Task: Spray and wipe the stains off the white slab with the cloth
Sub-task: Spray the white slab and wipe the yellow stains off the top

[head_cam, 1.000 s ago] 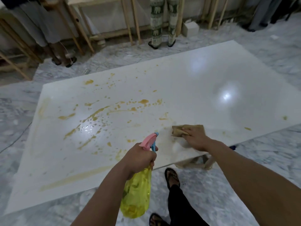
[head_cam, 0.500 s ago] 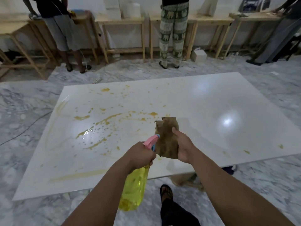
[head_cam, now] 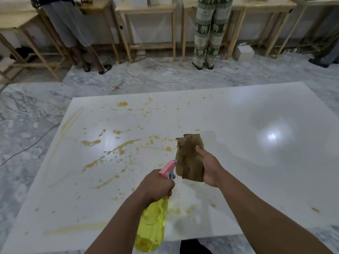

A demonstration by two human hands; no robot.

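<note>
The white slab (head_cam: 238,162) fills most of the view, its long axis running left to right across the grey marbled floor (head_cam: 27,116); its near left corner is cut off by the bottom edge of the picture, and its right end runs out of the picture. Yellow-brown stains (head_cam: 124,146) spatter the left half as streaks, blobs and small drops, while the right half is glossy and nearly clean, with a bright light reflection. A smeared wet patch lies near the front edge, below the hands.

Along the far wall stand wooden desks (head_cam: 150,8), with the legs of three standing people in front of them; their upper bodies are cut off by the top edge of the picture.

The spray bottle (head_cam: 152,226), yellow and see-through, is tilted with its base toward the camera and its pink head (head_cam: 167,166) pointing away, up toward the slab and the cloth. The left hand (head_cam: 157,186) is closed around the bottle's neck, hiding the trigger, so a squeeze cannot be judged.

The brown cloth (head_cam: 189,158) hangs upright above the slab, its long axis vertical, just beyond the nozzle. The right hand (head_cam: 209,167) grips its right edge, thumb in front; the fingers behind are hidden.
</note>
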